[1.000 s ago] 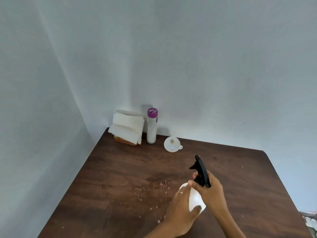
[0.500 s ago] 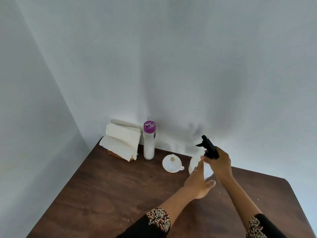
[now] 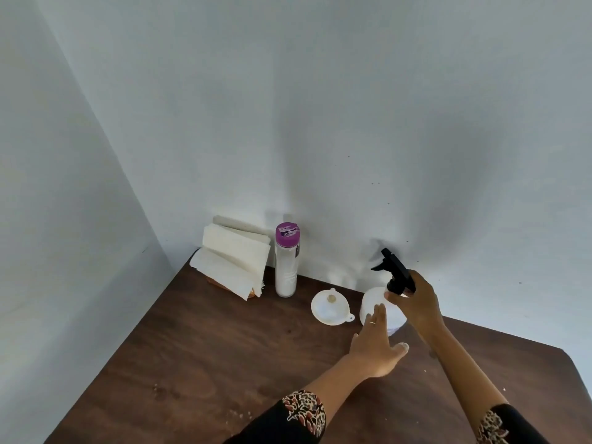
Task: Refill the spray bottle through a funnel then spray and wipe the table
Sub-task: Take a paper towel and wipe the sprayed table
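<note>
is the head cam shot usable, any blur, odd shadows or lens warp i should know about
Head view: mostly sharp, the spray bottle and funnel read clearly; soft broad shadows fall on the wall behind the right hand; wide-angle lens bends the wall corner and table edges; white bottle body nearly blends with the wall; left hand fingertips slightly soft; no harsh glare.

Both arms wear black sleeves (image 3: 275,424) with patterned cuffs — red, cream, black — and the left hand (image 3: 373,344) bears a ring.
</note>
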The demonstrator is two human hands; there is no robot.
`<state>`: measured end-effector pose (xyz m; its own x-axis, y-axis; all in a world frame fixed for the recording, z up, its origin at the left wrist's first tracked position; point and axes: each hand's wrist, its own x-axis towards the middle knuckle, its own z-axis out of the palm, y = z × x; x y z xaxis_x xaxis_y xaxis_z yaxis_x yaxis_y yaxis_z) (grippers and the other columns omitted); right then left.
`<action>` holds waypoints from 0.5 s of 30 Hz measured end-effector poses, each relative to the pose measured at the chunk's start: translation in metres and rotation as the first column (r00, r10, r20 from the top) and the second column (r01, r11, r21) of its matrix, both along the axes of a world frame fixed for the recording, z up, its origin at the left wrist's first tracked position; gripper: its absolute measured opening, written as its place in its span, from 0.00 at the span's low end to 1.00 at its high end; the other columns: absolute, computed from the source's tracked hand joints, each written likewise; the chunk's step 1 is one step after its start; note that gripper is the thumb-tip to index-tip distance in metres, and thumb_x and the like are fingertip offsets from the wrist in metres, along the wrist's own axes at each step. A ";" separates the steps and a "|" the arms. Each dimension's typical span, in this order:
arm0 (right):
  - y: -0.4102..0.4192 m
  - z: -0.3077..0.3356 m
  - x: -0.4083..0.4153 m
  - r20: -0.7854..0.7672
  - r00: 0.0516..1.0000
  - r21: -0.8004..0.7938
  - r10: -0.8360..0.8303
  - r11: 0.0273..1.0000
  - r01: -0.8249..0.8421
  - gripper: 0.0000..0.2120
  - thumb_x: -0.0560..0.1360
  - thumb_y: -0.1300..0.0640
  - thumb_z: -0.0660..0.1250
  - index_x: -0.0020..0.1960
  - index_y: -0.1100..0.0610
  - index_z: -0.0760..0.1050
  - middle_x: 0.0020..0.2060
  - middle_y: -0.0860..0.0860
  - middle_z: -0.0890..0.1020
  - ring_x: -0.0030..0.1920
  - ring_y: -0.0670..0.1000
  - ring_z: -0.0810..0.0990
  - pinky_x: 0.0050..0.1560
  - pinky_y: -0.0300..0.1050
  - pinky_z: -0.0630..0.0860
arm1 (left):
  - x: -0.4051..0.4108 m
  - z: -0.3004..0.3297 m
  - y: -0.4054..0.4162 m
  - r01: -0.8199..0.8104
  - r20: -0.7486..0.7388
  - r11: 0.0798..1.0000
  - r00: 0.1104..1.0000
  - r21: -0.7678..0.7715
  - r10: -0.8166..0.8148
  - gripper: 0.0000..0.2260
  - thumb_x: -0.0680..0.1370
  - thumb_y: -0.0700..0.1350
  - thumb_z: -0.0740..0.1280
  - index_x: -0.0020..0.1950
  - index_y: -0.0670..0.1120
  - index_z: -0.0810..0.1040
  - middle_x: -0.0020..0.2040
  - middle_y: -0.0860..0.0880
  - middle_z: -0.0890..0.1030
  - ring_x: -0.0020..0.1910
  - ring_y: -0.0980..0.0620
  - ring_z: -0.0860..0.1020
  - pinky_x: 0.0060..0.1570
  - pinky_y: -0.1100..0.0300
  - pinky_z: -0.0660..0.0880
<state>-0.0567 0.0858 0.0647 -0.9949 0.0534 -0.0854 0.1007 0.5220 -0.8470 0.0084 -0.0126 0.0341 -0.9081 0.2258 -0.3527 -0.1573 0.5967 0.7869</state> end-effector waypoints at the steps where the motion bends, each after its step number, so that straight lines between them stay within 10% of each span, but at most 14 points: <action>1: 0.001 -0.002 0.002 0.006 1.000 -0.023 -0.018 1.000 0.018 0.20 0.67 0.64 0.74 0.56 0.55 0.73 0.46 0.49 0.80 0.51 0.53 0.78 0.48 0.41 0.73 | 0.003 0.000 -0.003 -0.013 -0.005 1.000 1.000 0.024 0.013 0.35 0.78 0.54 0.61 0.76 0.49 0.43 0.78 0.50 0.48 0.77 0.49 0.49 0.74 0.47 0.53; 7: -0.035 -0.001 0.086 -0.228 0.740 -0.203 -0.632 0.775 0.599 0.13 0.67 0.57 0.66 0.52 0.55 0.76 0.49 0.52 0.76 0.57 0.59 0.70 0.58 0.57 0.66 | 0.050 -0.020 -0.049 -0.269 -0.030 0.888 0.953 0.374 0.302 0.12 0.75 0.49 0.62 0.57 0.61 0.75 0.59 0.55 0.78 0.56 0.59 0.76 0.59 0.59 0.73; 11: -0.083 -0.041 0.141 -0.266 0.822 -0.183 -0.503 0.864 0.469 0.15 0.65 0.68 0.68 0.39 0.47 0.75 0.39 0.52 0.78 0.42 0.52 0.73 0.51 0.40 0.67 | 0.066 -0.038 -0.115 -0.705 0.067 0.529 0.627 0.473 0.776 0.14 0.75 0.39 0.64 0.40 0.59 0.80 0.41 0.53 0.83 0.46 0.53 0.80 0.52 0.51 0.76; 15: -0.126 -0.071 0.153 -0.097 0.991 -0.143 -0.089 0.987 0.074 0.27 0.64 0.71 0.70 0.42 0.37 0.76 0.46 0.42 0.78 0.43 0.45 0.77 0.45 0.24 0.68 | 0.050 -0.027 -0.187 -0.883 0.232 0.140 0.266 0.448 0.936 0.07 0.78 0.42 0.62 0.55 0.48 0.75 0.56 0.45 0.79 0.56 0.45 0.77 0.55 0.55 0.72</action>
